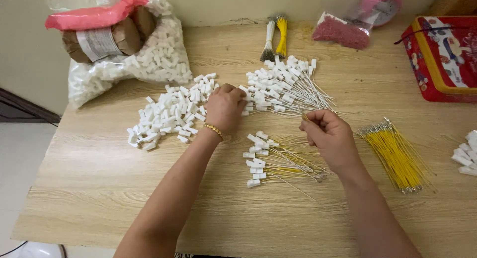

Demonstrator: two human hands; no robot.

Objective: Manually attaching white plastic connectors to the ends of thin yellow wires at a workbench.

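From the head view we are working at the wooden bench (99,188). Our left hand (224,108) is resting between the loose white plugs (169,111) and the heap of wired plugs (285,86), fingers curled, whether holding one we cannot tell. Our right hand (328,136) is pinching a thin wire (304,117), fingers narrow. Yellow wires (395,156) are lying just beside it.
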